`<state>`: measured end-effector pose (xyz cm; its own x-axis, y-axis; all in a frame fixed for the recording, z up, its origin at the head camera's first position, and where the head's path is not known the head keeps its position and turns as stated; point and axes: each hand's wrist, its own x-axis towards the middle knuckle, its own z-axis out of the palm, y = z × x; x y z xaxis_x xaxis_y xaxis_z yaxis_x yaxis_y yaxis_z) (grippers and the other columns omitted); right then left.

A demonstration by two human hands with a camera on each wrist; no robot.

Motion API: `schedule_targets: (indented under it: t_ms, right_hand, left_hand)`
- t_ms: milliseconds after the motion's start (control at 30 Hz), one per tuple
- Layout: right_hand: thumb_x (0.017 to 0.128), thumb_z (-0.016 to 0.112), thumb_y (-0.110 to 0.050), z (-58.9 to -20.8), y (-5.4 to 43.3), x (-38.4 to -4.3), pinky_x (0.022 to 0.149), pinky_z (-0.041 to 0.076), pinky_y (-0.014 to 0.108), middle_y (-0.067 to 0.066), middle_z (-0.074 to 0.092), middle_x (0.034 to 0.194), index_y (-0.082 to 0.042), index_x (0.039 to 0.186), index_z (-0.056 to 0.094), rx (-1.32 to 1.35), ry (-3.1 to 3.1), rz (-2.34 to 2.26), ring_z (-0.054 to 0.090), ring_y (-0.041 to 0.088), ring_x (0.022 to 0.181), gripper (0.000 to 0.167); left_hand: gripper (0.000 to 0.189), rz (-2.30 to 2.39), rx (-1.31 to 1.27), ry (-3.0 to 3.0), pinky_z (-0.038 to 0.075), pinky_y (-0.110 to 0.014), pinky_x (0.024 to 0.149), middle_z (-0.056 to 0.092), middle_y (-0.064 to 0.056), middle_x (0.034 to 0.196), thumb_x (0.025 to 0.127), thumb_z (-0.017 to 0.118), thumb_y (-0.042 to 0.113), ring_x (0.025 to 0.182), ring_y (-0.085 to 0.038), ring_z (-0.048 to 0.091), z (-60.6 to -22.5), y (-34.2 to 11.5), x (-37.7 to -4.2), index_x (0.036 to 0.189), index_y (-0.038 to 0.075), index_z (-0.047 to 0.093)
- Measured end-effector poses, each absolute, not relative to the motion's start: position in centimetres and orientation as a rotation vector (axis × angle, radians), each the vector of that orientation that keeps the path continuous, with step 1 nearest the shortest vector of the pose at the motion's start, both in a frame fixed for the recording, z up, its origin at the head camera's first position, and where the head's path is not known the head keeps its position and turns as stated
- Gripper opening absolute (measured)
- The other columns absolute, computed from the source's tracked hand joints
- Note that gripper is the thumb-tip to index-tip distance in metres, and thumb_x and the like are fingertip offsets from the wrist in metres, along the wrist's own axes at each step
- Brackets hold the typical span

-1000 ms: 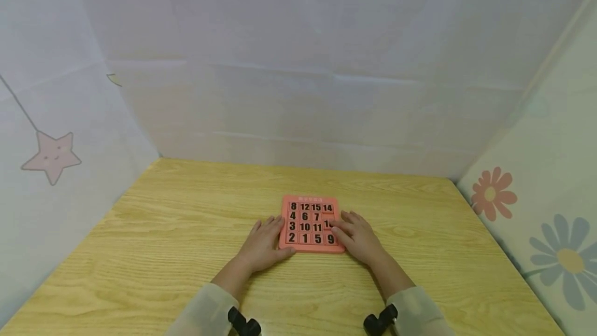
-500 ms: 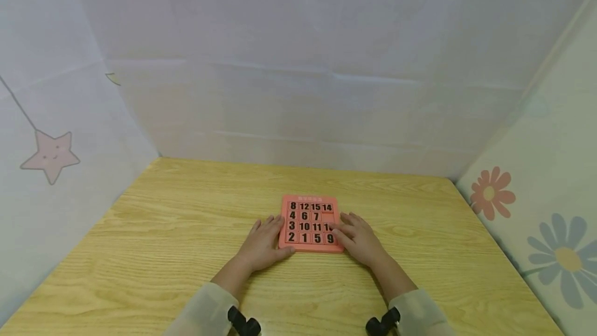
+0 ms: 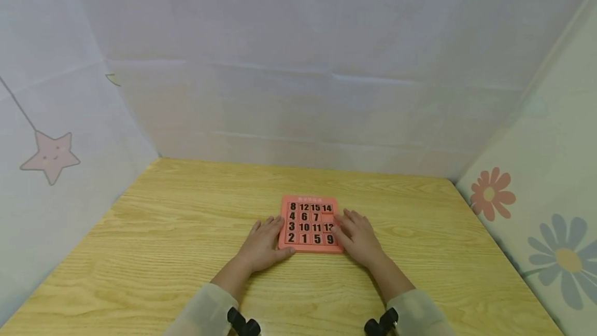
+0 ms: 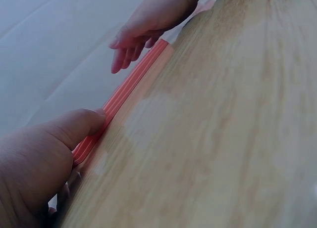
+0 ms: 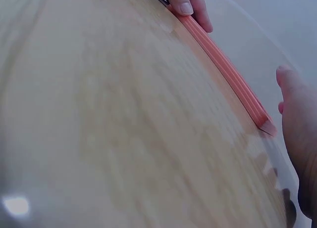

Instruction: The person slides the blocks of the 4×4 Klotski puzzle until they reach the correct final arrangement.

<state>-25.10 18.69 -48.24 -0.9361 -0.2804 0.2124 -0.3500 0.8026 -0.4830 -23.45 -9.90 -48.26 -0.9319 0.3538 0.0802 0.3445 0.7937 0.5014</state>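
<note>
A pink sliding number puzzle [image 3: 305, 248] lies flat on the table, its tiles bearing black numbers. The right end of its second row is a gap, under the 14 and above the 13. My left hand [image 3: 263, 246] grips the puzzle's near left corner, fingers along the left side and thumb on the front edge; the left wrist view shows that thumb [image 4: 86, 124] against the ridged side. Over the right edge is my right hand [image 3: 359, 237], fingers fairly straight, with the thumb tip overlapping the 13 tile. In the right wrist view the right thumb [image 5: 290, 84] is raised above the board's level.
The wooden table [image 3: 196, 211] has light yellow grain. White cloth screens [image 3: 298, 66] rise behind it and on both sides, printed with a star [image 3: 51, 157] and flowers [image 3: 489, 194]. A small black device [image 3: 244, 323] sits at each cuff.
The tile at the right end of the third row has slid down fully into that row, leaving the gap above it. My right fingers have since drawn back slightly, uncovering the 13.
</note>
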Motion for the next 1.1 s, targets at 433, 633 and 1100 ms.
schedule_targets:
  t_ms: [433,633,1100]
  right_hand:
    - [0.098,0.041,-0.060,-48.0,16.0,-26.7,0.121,0.010,0.063,0.020,0.021,0.162,-0.015,0.153,0.037,0.300,-3.034,0.564,0.014,0.043,0.150,0.071]
    - [0.097,0.041,-0.061,-47.6,15.3,-27.1,0.122,0.010,0.062,0.020,0.019,0.162,-0.013,0.153,0.035,0.287,-3.075,0.528,0.012,0.042,0.151,0.074]
    - [0.097,0.041,-0.062,-47.5,15.6,-26.8,0.121,0.010,0.063,0.019,0.024,0.161,-0.018,0.151,0.041,0.316,-3.079,0.510,0.014,0.043,0.150,0.069]
  left_hand:
    - [0.086,0.829,0.576,2.956,0.011,-0.056,0.124,0.036,-0.015,0.157,0.088,0.065,0.052,0.148,-0.035,0.027,-48.1,-9.7,-23.2,0.151,0.001,0.036]
    - [0.086,0.818,0.570,2.962,0.012,-0.055,0.124,0.037,-0.015,0.156,0.088,0.065,0.053,0.148,-0.035,0.027,-48.2,-9.6,-23.3,0.150,0.001,0.036]
    - [0.086,0.822,0.566,2.965,0.011,-0.055,0.124,0.036,-0.015,0.157,0.088,0.065,0.053,0.149,-0.034,0.026,-48.1,-9.8,-23.4,0.151,0.002,0.035]
